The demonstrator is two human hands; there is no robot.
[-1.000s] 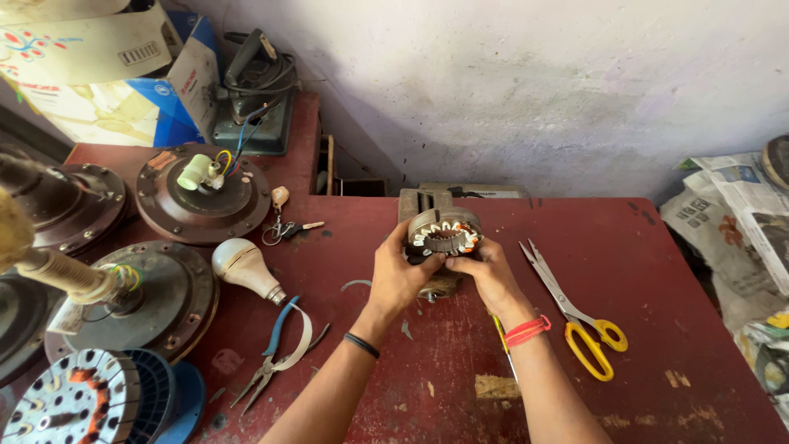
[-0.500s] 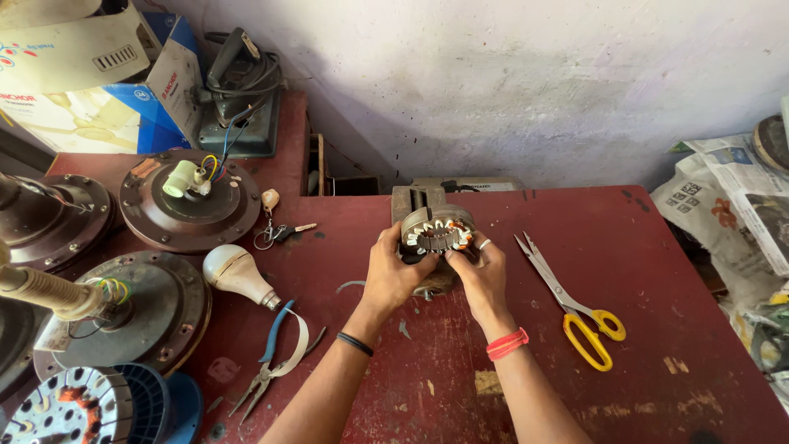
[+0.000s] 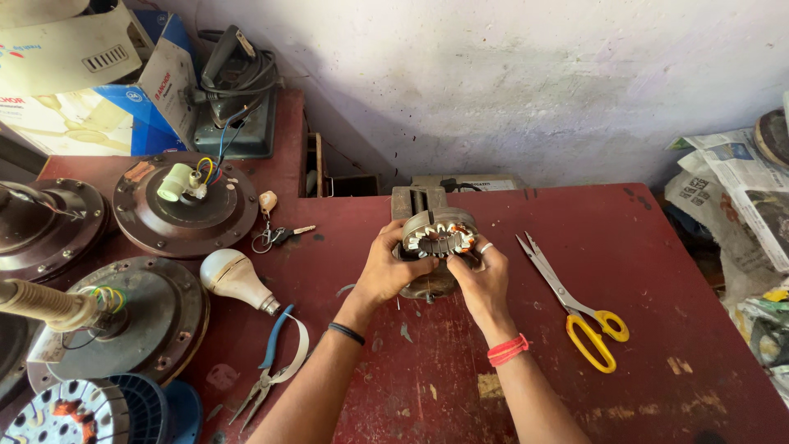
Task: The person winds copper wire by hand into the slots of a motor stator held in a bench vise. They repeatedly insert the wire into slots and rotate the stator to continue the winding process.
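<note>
Left hand [image 3: 393, 267] and right hand [image 3: 483, 275] both clamp the fan stator [image 3: 438, 238], held over the vise [image 3: 419, 205] near the bench's [image 3: 657, 271] back edge; keep fingertips off the copper windings.

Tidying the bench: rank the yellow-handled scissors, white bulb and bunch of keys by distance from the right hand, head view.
1. Yellow-handled scissors, just right of the right hand.
2. Bunch of keys, left, past the left hand.
3. White bulb, farther left.
</note>
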